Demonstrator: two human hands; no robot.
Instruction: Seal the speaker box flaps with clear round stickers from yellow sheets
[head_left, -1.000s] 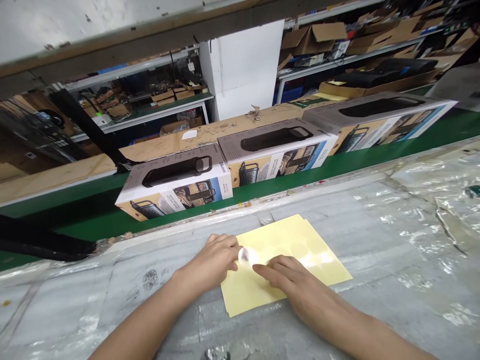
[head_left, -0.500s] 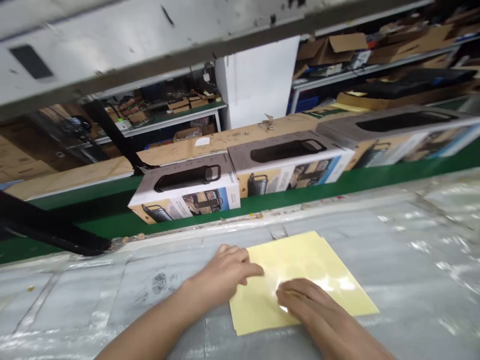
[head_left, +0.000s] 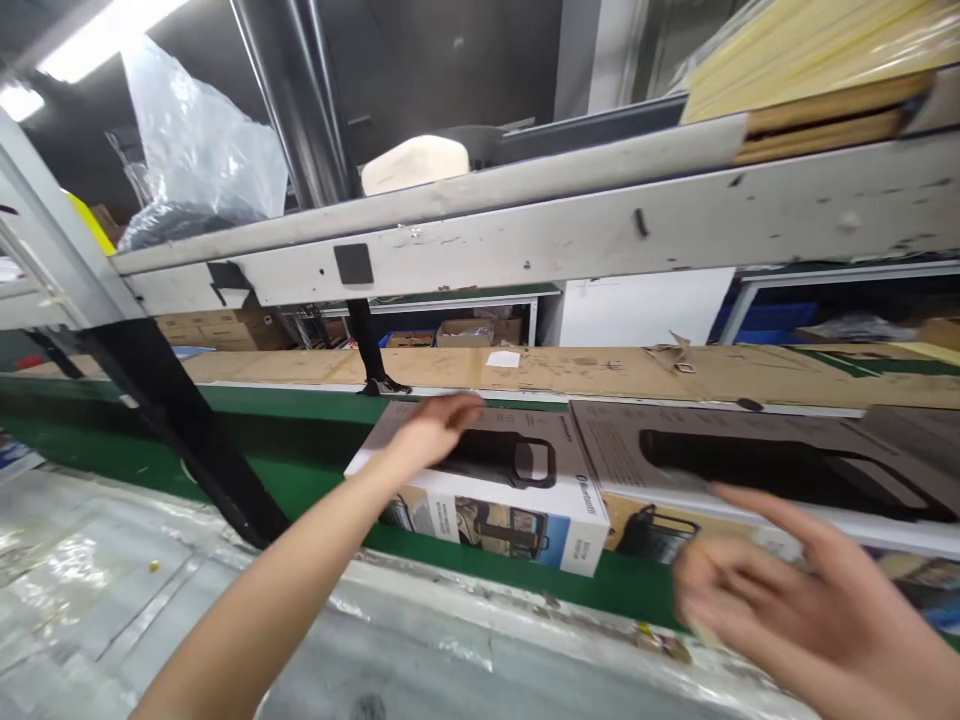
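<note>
My left hand [head_left: 441, 420] reaches over the top of a printed carton [head_left: 566, 465] with a black handled device pictured on it. Its fingers are blurred but look loosely stretched toward the far edge, and whether they touch the carton I cannot tell. Close by at the right, my right hand [head_left: 787, 600] hovers in front of a second, similar carton [head_left: 611, 440]. The index finger points out to the left, while thumb and other fingers are curled together. A small pale bit shows under those curled fingertips, too blurred to name.
Both cartons stand on a green belt [head_left: 300, 440] behind the plastic-covered table [head_left: 420, 630]. A black-wrapped post [head_left: 187, 430] rises at the left. Overhead, a white shelf beam [head_left: 480, 250] crosses the view. Brown cardboard [head_left: 600, 372] lines the far side.
The view has swung up and left, and the yellow sheet has left the picture. Both hands have come off the sheet, the left to the nearer carton, the right in front of the second.
</note>
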